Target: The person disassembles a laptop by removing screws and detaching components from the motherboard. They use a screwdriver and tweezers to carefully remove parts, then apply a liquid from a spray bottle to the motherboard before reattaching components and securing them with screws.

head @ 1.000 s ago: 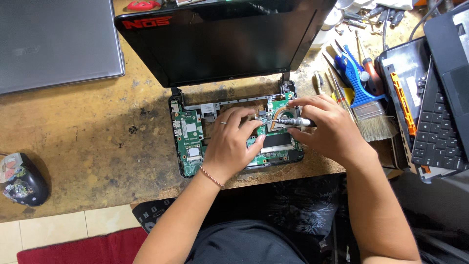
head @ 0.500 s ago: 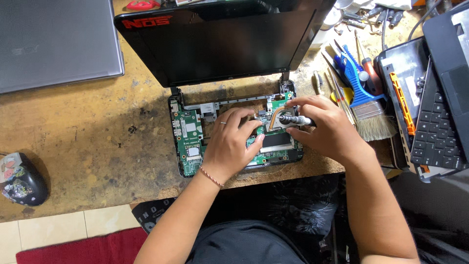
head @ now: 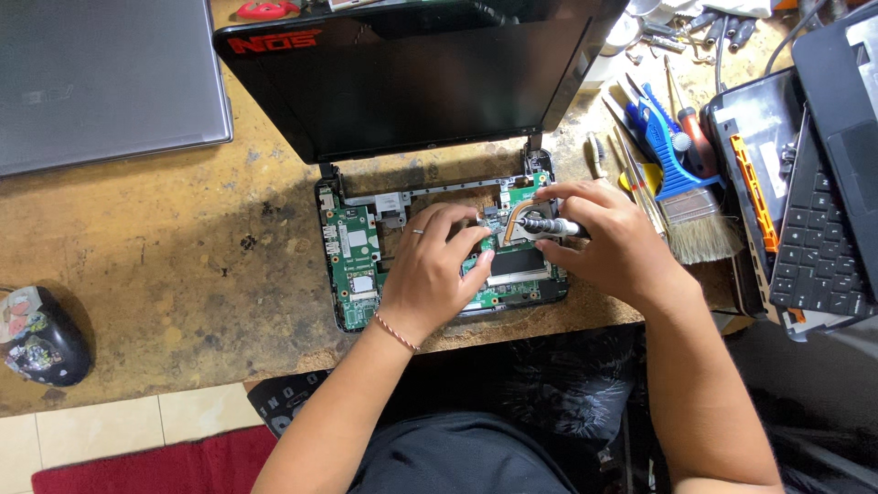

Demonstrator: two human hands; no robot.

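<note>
While both hands work on the open laptop:
Left hand (head: 430, 274): flat on the green board (head: 352, 252), fingers spread.
Right hand (head: 608, 242): pinching a screwdriver (head: 549, 226), at 3 o'clock from the left hand.
Brush (head: 686, 197): at 3 o'clock, apart.

A worn wooden workbench (head: 183, 265), its tan top scuffed and spotted with dark stains, fills most of the frame under even, soft light. Along the lower left edge, pale floor tiles (head: 119, 430) meet a strip of red mat (head: 155, 462), while a closed grey laptop (head: 101, 82) lies flat in the upper left and a patterned computer mouse (head: 37, 334) sits at the far left. At the right of the frame, a blue-handled paintbrush (head: 686, 197) rests among scattered hand tools (head: 640, 137), just beside a stack of black laptop parts (head: 814, 183).
</note>
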